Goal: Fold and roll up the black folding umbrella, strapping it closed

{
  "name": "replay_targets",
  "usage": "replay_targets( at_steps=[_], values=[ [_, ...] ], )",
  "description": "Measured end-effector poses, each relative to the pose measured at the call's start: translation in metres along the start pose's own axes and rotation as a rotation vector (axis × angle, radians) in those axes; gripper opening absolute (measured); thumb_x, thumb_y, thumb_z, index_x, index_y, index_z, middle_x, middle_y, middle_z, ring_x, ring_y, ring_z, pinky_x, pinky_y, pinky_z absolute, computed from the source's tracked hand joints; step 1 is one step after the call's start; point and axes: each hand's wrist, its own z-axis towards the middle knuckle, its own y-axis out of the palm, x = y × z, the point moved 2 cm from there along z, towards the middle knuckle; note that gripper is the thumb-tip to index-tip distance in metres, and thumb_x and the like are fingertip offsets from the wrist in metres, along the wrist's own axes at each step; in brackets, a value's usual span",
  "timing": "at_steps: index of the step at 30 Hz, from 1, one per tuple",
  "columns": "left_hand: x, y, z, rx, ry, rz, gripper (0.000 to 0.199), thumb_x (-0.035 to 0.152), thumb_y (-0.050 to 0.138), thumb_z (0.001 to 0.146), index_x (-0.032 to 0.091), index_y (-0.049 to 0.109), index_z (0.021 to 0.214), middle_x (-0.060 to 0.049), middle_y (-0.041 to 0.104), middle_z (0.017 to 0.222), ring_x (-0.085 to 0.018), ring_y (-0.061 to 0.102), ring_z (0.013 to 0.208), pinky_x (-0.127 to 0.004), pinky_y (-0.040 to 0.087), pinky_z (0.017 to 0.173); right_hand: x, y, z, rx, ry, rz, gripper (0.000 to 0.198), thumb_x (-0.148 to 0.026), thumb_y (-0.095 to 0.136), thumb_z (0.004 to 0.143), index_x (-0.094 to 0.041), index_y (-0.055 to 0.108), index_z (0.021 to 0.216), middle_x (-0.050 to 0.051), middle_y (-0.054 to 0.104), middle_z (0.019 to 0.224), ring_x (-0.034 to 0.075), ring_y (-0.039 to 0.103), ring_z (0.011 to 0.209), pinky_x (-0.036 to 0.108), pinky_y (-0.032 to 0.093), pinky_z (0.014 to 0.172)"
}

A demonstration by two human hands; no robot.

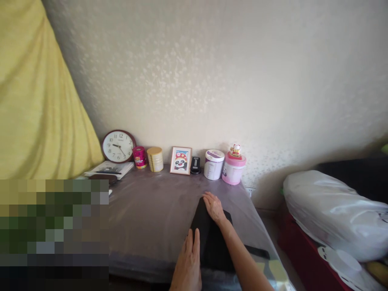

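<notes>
A flat black item (209,238), whose exact kind I cannot make out, lies on the table near its front right. My left hand (188,254) rests along the item's left edge with its fingers stretched out. Across the far end of the same item lies my right hand (214,208), palm down and fingers extended. Part of the black item is hidden under the right forearm. To the right of that forearm, a dark strip (257,252) lies on the table; whether it joins the black item, I cannot tell.
Along the table's (145,218) back edge stand a round clock (118,145), a pink canister (139,157), a yellow-lidded jar (155,159), a framed panda picture (181,161), and two tubs (214,165) at right. A white plastic bag (330,210) sits beyond the table's right edge.
</notes>
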Motion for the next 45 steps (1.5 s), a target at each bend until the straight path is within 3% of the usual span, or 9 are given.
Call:
replay_targets(
  at_steps=[2,6,12,18,23,33,36,41,45],
  values=[
    [-0.001,0.001,0.0,0.014,0.01,-0.004,0.082,-0.007,0.033,0.066,0.012,0.003,0.14,-0.013,0.008,0.15,-0.022,0.015,0.137,-0.032,0.023,0.109,0.017,-0.013,0.001,0.07,0.172,0.016,0.03,-0.027,0.041,0.085,-0.018,0.064,0.102,0.009,0.064,0.112,0.019,0.056,0.108,0.034,0.037,0.097],
    [-0.003,0.004,-0.001,0.058,0.035,0.001,0.079,-0.004,0.033,0.069,0.011,0.003,0.141,-0.014,0.01,0.15,-0.022,0.017,0.137,-0.032,0.023,0.109,0.048,-0.049,-0.03,0.148,0.341,-0.004,0.033,-0.029,0.038,0.083,-0.016,0.063,0.099,0.012,0.065,0.105,0.022,0.058,0.102,0.034,0.042,0.09],
    [-0.006,0.007,-0.004,0.121,0.074,-0.033,0.074,0.0,0.032,0.075,0.013,0.002,0.141,-0.014,0.012,0.15,-0.021,0.02,0.136,-0.032,0.026,0.107,0.061,-0.069,-0.083,0.025,0.509,0.068,0.035,-0.037,0.036,0.082,-0.018,0.065,0.085,0.006,0.069,0.071,0.019,0.065,0.065,0.026,0.048,0.056],
    [-0.01,0.005,-0.004,0.127,0.078,-0.087,0.078,0.004,0.039,0.073,0.015,0.003,0.142,-0.012,0.012,0.15,-0.021,0.022,0.135,-0.032,0.026,0.107,0.041,-0.059,-0.088,0.1,0.44,-0.005,0.035,-0.041,0.041,0.081,-0.016,0.065,0.088,0.009,0.071,0.085,0.024,0.065,0.086,0.027,0.046,0.069],
    [-0.014,0.007,-0.003,0.132,0.098,-0.118,0.087,0.0,0.041,0.065,0.017,0.004,0.142,-0.01,0.013,0.15,-0.02,0.021,0.136,-0.031,0.027,0.107,0.028,-0.058,-0.078,0.093,0.409,-0.111,0.039,-0.041,0.039,0.084,-0.013,0.061,0.1,0.012,0.07,0.089,0.025,0.065,0.086,0.028,0.044,0.069],
    [-0.01,0.006,-0.004,0.105,0.081,-0.12,0.086,-0.005,0.035,0.064,0.015,0.004,0.141,-0.012,0.011,0.15,-0.02,0.019,0.136,-0.033,0.025,0.108,0.028,-0.065,-0.072,0.093,0.32,-0.203,0.03,-0.039,0.038,0.084,-0.021,0.062,0.083,0.009,0.07,0.079,0.024,0.066,0.078,0.028,0.041,0.064],
    [-0.011,0.007,-0.002,0.097,0.077,-0.096,0.086,-0.005,0.035,0.064,0.014,0.004,0.141,-0.013,0.011,0.15,-0.022,0.019,0.136,-0.034,0.026,0.108,0.028,-0.065,-0.07,0.137,0.324,-0.127,0.031,-0.042,0.04,0.081,-0.02,0.062,0.08,0.008,0.069,0.076,0.024,0.064,0.074,0.029,0.04,0.063],
    [-0.011,0.011,-0.001,0.101,0.07,-0.064,0.087,-0.005,0.036,0.063,0.015,0.003,0.141,-0.016,0.012,0.149,-0.023,0.022,0.135,-0.036,0.028,0.107,0.022,-0.065,-0.061,0.114,0.389,0.128,0.038,-0.051,0.045,0.074,-0.02,0.054,0.053,0.001,0.055,0.05,0.017,0.053,0.052,0.026,0.034,0.051],
    [-0.007,0.008,-0.003,0.055,0.046,-0.024,0.087,-0.003,0.038,0.063,0.014,0.003,0.141,-0.018,0.015,0.148,-0.025,0.023,0.135,-0.037,0.028,0.107,0.0,-0.064,-0.049,0.091,0.383,0.324,0.041,-0.054,0.048,0.073,-0.017,0.055,0.056,-0.002,0.051,0.049,0.013,0.047,0.051,0.024,0.033,0.047]
  ],
)
